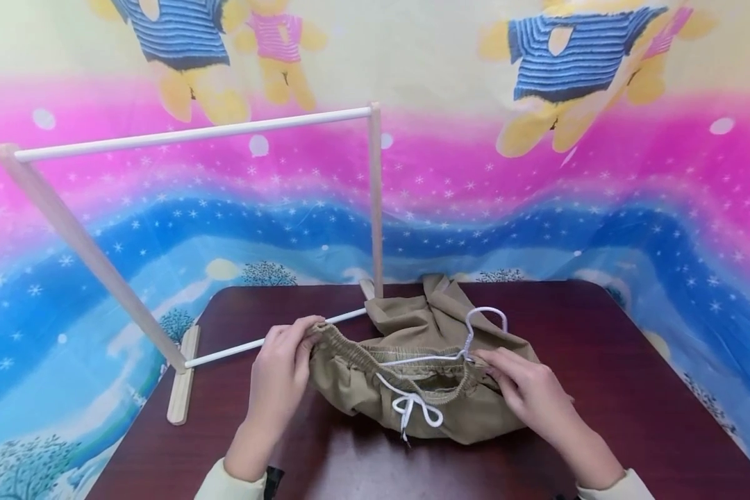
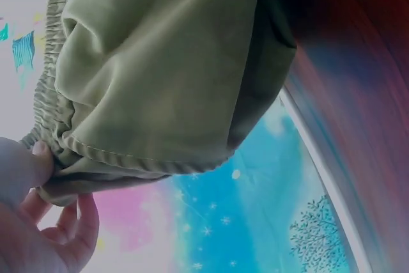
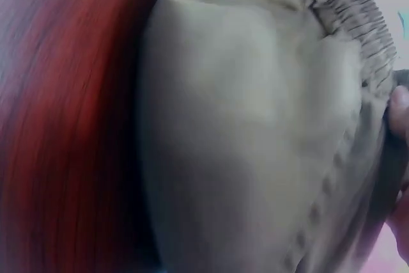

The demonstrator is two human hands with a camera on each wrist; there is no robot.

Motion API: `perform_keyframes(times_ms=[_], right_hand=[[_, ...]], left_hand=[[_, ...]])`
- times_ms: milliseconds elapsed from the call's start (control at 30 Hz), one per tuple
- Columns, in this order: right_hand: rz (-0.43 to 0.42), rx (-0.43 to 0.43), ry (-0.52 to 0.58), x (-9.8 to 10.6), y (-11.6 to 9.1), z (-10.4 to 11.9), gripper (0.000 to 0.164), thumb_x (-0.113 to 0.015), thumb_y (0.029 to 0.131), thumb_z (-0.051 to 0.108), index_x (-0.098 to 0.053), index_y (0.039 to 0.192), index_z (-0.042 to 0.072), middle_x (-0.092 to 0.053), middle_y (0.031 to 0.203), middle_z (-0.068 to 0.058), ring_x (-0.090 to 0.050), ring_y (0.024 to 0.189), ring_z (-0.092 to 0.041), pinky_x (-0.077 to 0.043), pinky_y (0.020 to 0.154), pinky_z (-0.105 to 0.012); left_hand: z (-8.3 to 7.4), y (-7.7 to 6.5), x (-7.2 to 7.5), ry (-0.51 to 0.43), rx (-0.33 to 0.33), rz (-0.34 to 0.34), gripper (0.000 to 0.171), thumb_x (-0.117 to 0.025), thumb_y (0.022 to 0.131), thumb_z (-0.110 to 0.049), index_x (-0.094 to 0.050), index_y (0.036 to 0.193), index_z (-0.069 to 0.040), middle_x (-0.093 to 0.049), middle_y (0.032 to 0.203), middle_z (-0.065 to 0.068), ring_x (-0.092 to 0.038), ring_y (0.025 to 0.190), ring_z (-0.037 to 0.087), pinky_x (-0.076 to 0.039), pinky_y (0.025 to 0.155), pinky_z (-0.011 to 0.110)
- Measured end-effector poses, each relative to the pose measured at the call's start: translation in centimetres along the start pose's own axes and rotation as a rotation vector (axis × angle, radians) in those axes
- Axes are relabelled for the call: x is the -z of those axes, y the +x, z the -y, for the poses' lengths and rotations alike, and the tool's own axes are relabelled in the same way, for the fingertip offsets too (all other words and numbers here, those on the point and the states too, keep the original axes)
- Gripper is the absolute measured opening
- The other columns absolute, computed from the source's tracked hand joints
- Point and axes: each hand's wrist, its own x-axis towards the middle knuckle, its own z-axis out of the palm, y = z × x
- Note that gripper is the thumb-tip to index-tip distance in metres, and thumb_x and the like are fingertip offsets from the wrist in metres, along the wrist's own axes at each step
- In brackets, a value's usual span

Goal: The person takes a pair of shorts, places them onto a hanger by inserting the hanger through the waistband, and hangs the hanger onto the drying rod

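Note:
Khaki trousers with a gathered elastic waistband lie bunched on the table, their legs trailing toward the back. My left hand pinches the waistband at its left end; in the left wrist view, thumb and fingers close on the waistband's edge. At the opposite end, my right hand grips the waistband beside the hanger's neck. A white hanger sits within the waist opening, its hook standing up above the fabric. Part of the hanger is hidden by the cloth. A white drawstring hangs tied in a bow at the front.
Left of the trousers stands a rack with wooden posts and a white top rail. Its lower white bar runs behind my left hand. The dark wooden table backs onto a printed cloth backdrop.

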Motion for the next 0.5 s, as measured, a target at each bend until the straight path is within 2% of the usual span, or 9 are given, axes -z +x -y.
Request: perform_keyframes(times_ms=[100, 200, 267, 333, 500], right_hand=[[-0.012, 0.009, -0.082, -0.3, -0.2, -0.2, 0.025, -0.057, 0.1, 0.01, -0.073, 0.119, 0.01, -0.072, 0.099, 0.001, -0.057, 0.066, -0.005, -0.045, 0.055, -0.021], [-0.04, 0.004, -0.086, -0.7, -0.3, -0.1, 0.04, -0.066, 0.08, -0.006, -0.074, 0.117, 0.007, -0.073, 0.097, -0.001, -0.061, 0.068, -0.009, -0.048, 0.056, -0.023], [-0.044, 0.003, -0.063, -1.0, -0.4, 0.1, 0.046, -0.07, 0.073, -0.011, -0.074, 0.115, 0.007, -0.073, 0.096, -0.001, -0.062, 0.07, -0.008, -0.048, 0.058, -0.021], [-0.043, 0.021, -0.042, -1.4, -0.4, 0.4, 0.048, -0.07, 0.071, -0.011, -0.073, 0.115, 0.006, -0.074, 0.097, -0.001, -0.063, 0.072, -0.008, -0.049, 0.06, -0.021], [-0.037, 0.043, -0.002, -2.0, 0.2, 1.3, 0.047, -0.07, 0.074, -0.01, -0.073, 0.117, 0.006, -0.073, 0.098, -0.002, -0.058, 0.068, -0.004, -0.047, 0.057, -0.018]], left_hand=[[0.0, -0.3, 0.0, 0.007, -0.019, 0.002, 0.03, -0.073, 0.09, 0.0, -0.072, 0.116, -0.016, -0.075, 0.101, -0.001, -0.065, 0.095, 0.021, -0.057, 0.068, 0.042], [-0.4, -0.6, -0.2, -0.021, -0.035, 0.039, 0.031, -0.07, 0.092, 0.001, -0.071, 0.118, -0.015, -0.074, 0.109, 0.0, -0.066, 0.1, 0.021, -0.058, 0.075, 0.042], [-0.9, -0.9, -0.6, -0.047, -0.043, 0.079, 0.031, -0.069, 0.093, 0.0, -0.07, 0.12, -0.015, -0.073, 0.113, -0.001, -0.065, 0.103, 0.02, -0.059, 0.079, 0.041], [-1.4, -1.3, -1.1, -0.074, -0.062, 0.119, 0.033, -0.068, 0.093, 0.0, -0.069, 0.122, -0.016, -0.072, 0.116, -0.001, -0.065, 0.105, 0.019, -0.059, 0.081, 0.039], [-2.5, -2.5, -2.4, -0.14, -0.136, 0.228, 0.038, -0.071, 0.092, -0.007, -0.067, 0.128, -0.017, -0.07, 0.122, -0.001, -0.065, 0.11, 0.016, -0.056, 0.092, 0.038]])
